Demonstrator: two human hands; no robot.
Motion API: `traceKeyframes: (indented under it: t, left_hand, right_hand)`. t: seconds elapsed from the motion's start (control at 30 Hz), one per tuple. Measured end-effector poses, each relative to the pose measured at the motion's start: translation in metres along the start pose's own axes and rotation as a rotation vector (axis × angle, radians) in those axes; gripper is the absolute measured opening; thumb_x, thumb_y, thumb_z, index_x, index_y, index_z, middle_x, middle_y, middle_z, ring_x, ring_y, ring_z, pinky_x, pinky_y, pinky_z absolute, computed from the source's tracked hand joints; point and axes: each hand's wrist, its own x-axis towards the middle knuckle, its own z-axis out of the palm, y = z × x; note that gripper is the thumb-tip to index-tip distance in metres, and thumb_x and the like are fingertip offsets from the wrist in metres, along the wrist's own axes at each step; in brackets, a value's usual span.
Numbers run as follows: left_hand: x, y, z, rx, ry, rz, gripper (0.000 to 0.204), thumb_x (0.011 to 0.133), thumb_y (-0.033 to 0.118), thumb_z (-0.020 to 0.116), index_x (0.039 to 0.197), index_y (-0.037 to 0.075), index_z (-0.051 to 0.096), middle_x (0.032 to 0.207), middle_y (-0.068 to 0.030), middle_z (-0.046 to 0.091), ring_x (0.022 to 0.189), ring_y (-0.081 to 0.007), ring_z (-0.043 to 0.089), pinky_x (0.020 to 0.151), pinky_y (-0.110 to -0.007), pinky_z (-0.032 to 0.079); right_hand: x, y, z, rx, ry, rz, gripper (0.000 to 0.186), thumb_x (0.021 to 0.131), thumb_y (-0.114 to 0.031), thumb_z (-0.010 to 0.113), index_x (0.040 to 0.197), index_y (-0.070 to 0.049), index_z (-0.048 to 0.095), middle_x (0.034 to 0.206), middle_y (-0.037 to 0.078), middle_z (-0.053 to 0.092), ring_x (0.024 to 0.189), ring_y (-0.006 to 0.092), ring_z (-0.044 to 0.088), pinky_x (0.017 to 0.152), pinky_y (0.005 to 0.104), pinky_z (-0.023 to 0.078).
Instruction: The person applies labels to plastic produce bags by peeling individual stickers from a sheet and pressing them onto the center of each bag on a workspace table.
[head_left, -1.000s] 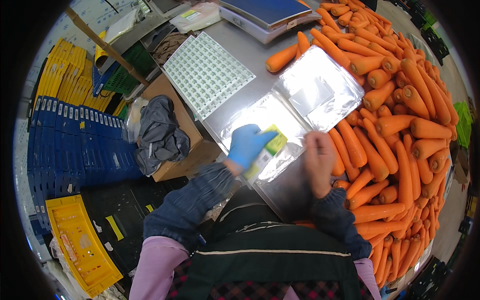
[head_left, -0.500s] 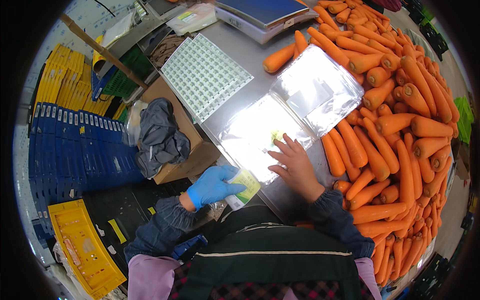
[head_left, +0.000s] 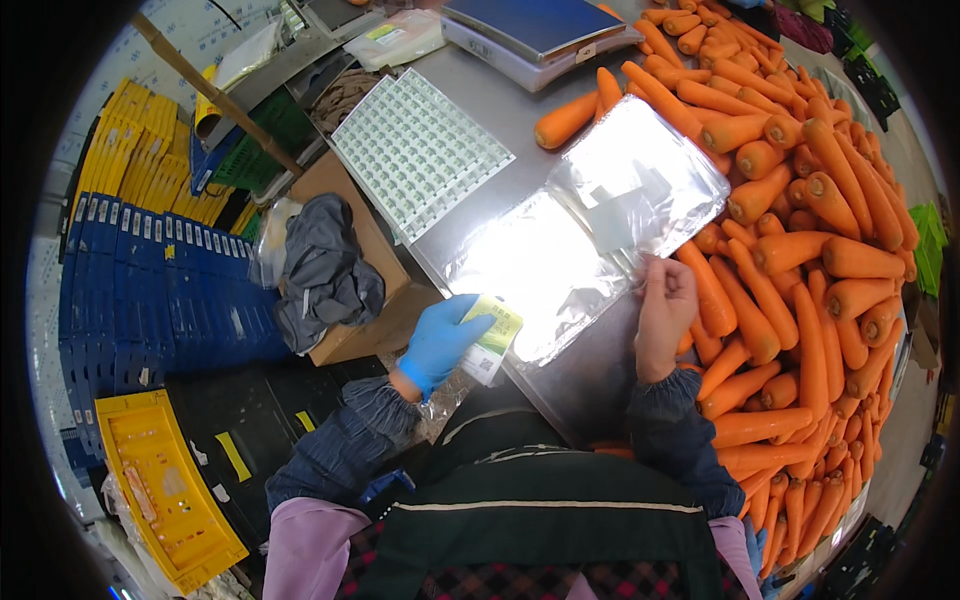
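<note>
My left hand (head_left: 440, 345), in a blue glove, is closed around a small stack of green and white labels (head_left: 493, 338) by the table's near edge. Clear plastic bags (head_left: 530, 265) lie spread on the metal table, shining with glare. At their right edge my bare right hand (head_left: 665, 315) is closed in a pinch on the corner of a plastic bag. A second pile of clear bags (head_left: 690, 190) overlaps them farther off, with a pale rectangle (head_left: 622, 218) showing on it.
Loose carrots (head_left: 790, 250) are heaped along the right side. A sheet of small printed stickers (head_left: 420, 150) lies left of the bags, and a blue-topped scale (head_left: 545, 30) stands behind. Left are a cardboard box (head_left: 395, 290) with grey cloth (head_left: 330, 260) and stacked blue crates (head_left: 140, 290).
My right hand has moved right, from spread fingers over the bags to a pinch at their edge. The small green patch beneath it no longer shows. My left hand has risen slightly.
</note>
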Motion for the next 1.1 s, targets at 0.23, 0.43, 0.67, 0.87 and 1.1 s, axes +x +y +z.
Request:
traceKeyframes:
  t: [0.23, 0.43, 0.67, 0.87, 1.1]
  left_hand:
    - [0.061, 0.041, 0.056, 0.603, 0.119, -0.003, 0.033, 0.08, 0.032, 0.067, 0.078, -0.001, 0.067, 0.074, -0.0154, 0.065, 0.068, -0.0238, 0.063, 0.065, -0.034, 0.049]
    - [0.097, 0.014, 0.05, 0.829, 0.177, 0.191, 0.06, 0.085, 0.054, 0.052, 0.07, -0.002, 0.066, 0.069, -0.023, 0.062, 0.066, -0.0394, 0.061, 0.068, -0.043, 0.049]
    - [-0.005, 0.044, -0.015, 0.708, -0.412, -0.2, 0.036, 0.079, 0.028, 0.073, 0.102, 0.0, 0.068, 0.082, -0.0151, 0.07, 0.071, -0.0152, 0.066, 0.068, -0.028, 0.051]
    - [-0.037, 0.007, -0.024, -0.094, -0.047, -0.11, 0.027, 0.084, 0.01, 0.067, 0.109, -0.001, 0.066, 0.096, -0.0097, 0.069, 0.079, -0.0108, 0.064, 0.069, -0.025, 0.051]
    - [-0.025, 0.012, -0.019, -0.066, -0.124, -0.019, 0.022, 0.088, 0.01, 0.061, 0.105, -0.003, 0.064, 0.104, -0.0097, 0.066, 0.091, -0.0136, 0.063, 0.082, -0.026, 0.05]
  right_hand:
    - [-0.021, 0.006, 0.009, -0.487, -0.29, -0.297, 0.011, 0.087, -0.007, 0.058, 0.097, -0.002, 0.057, 0.097, 0.009, 0.058, 0.084, 0.0212, 0.056, 0.073, 0.0317, 0.045]
    - [-0.03, 0.014, 0.034, -1.062, -0.741, -0.649, 0.04, 0.086, -0.025, 0.06, 0.118, -0.002, 0.055, 0.131, 0.016, 0.05, 0.128, 0.0334, 0.039, 0.103, 0.0448, 0.031]
    - [-0.03, 0.014, 0.02, -1.076, -0.825, -0.671, 0.038, 0.082, -0.03, 0.064, 0.117, -0.013, 0.061, 0.134, 0.013, 0.049, 0.13, 0.0327, 0.037, 0.106, 0.0444, 0.029]
    - [-0.034, 0.02, 0.016, -0.836, -0.699, -0.483, 0.03, 0.079, -0.019, 0.067, 0.106, -0.009, 0.066, 0.111, 0.008, 0.063, 0.119, 0.0294, 0.046, 0.098, 0.0397, 0.036]
    - [-0.029, 0.019, 0.015, -0.469, -0.426, -0.149, 0.005, 0.084, -0.006, 0.066, 0.086, -0.002, 0.064, 0.094, 0.01, 0.069, 0.088, 0.0197, 0.06, 0.077, 0.0278, 0.046]
